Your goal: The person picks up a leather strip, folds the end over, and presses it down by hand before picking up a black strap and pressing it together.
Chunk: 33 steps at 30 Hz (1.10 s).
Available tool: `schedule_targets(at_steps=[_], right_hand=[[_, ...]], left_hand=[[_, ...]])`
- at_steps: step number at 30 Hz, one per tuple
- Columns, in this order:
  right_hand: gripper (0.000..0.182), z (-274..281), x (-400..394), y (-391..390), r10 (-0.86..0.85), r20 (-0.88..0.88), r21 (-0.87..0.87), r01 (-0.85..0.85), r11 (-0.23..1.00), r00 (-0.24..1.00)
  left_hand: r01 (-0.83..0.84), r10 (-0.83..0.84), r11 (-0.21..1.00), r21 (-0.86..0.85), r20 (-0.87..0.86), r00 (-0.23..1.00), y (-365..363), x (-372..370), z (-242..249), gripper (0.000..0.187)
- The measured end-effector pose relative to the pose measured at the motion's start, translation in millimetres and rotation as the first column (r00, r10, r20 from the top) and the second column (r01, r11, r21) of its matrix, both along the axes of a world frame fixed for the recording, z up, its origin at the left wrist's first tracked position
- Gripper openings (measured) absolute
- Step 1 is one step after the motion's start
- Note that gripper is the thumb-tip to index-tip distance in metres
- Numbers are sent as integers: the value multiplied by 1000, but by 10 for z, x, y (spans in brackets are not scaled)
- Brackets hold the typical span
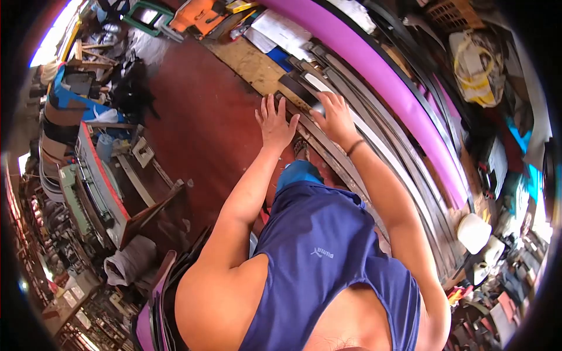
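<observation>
My left hand [277, 124] is at the near edge of the long wooden bench [249, 67], its fingers spread over a dark strip along that edge. My right hand [337, 120] is just right of it, above the bench, with its fingers bent together. Something small and shiny shows by its thumb; its kind is too blurred to tell. Between the hands lies a short dark flat strip [298, 90]. Long brown and grey strips [374, 114] and a white strip [377, 143] run along the bench beside my right forearm.
A long purple sheet [374, 70] lies along the bench's far side. White papers [281, 32] and an orange case [196, 16] are towards the far end. A red floor [193, 99] spreads to the left, past a tilted wooden-framed table [120, 193]. A white container [473, 233] stands at right.
</observation>
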State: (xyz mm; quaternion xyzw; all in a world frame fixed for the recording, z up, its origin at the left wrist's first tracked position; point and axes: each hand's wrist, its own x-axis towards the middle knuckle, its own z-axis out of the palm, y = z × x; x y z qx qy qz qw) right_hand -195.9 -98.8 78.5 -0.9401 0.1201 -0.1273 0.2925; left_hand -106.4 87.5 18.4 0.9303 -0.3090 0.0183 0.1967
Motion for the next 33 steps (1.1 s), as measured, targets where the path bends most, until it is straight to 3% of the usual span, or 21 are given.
schedule_targets(at_steps=[4, 5, 8, 9, 12, 13, 14, 16, 19, 22, 24, 28, 33], right_hand=[[49, -11, 536, 60, 6, -278, 82, 17, 996, 961], [46, -116, 597, 80, 6, -113, 63, 1, 998, 994], [42, -148, 705, 22, 74, -246, 389, 29, 921, 966], [39, -224, 706, -18, 119, -210, 417, -21, 909, 970], [40, -308, 671, -117, 208, -342, 740, 126, 660, 917], [39, -205, 657, -144, 248, -355, 806, 161, 569, 902], [39, -148, 655, -169, 280, -377, 823, 181, 539, 883], [39, -114, 634, -208, 337, -421, 849, 234, 474, 842], [32, -246, 567, -236, 301, -366, 874, 215, 435, 881], [28, -197, 556, -199, 266, -298, 918, 198, 345, 917], [30, -98, 544, -122, 260, -274, 943, 207, 259, 926], [28, -155, 524, 116, 265, -314, 924, 230, 304, 912], [30, -333, 544, 270, 250, -332, 906, 234, 354, 910]], left_hand=[[-26, 25, 996, -81, -7, 1000, 91, 195, 114, 63], [-25, 23, 995, -96, -17, 1000, 145, 219, 130, 61], [-14, -14, 952, -305, -88, 996, 247, 421, 26, 55], [-52, 36, 932, -359, -51, 998, 254, 476, 36, 47], [-373, 232, 754, -540, -313, 921, 259, 726, -192, 41], [-536, 294, 672, -511, -480, 827, 229, 809, -136, 38], [-623, 242, 572, -534, -615, 750, 225, 938, -218, 38], [-708, 32, 540, -456, -829, 559, 287, 1144, -304, 40], [-649, 28, 661, -376, -853, 522, 310, 1245, -292, 38], [-621, 40, 737, -267, -900, 434, 303, 1272, -130, 46], [-667, -12, 697, -264, -934, 357, 270, 1281, -214, 50], [-709, -98, 647, -281, -952, 289, 250, 1296, -291, 54], [-612, -151, 727, -311, -942, 298, 293, 1416, -233, 52]])
